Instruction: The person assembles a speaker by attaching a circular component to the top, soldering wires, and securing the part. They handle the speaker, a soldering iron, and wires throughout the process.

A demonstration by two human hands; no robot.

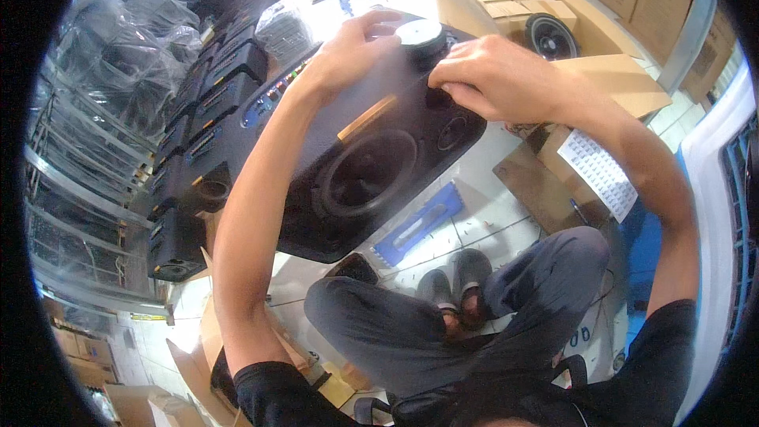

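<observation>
A large black speaker cabinet (316, 142) lies tilted before my knees, with a big round woofer (368, 174) and a smaller round driver (451, 133) on its front. On its top side rests a round speaker driver (419, 32) with a pale, flat disc face. My left hand (357, 51) is at the disc's left edge, fingers stretched out and loosely bent. To its right, my right hand (494, 79) has its fingers curled together in a pinch over the cabinet's edge. What they grip is too small or hidden to make out.
More black cabinets (213, 103) stand in a row at left, near plastic-wrapped goods (126, 39). An open carton (609, 79) with a loose speaker (552, 37) lies at far right. A blue plastic piece (419, 221) is on the tiled floor; a printed sheet (598, 174) lies under my right arm.
</observation>
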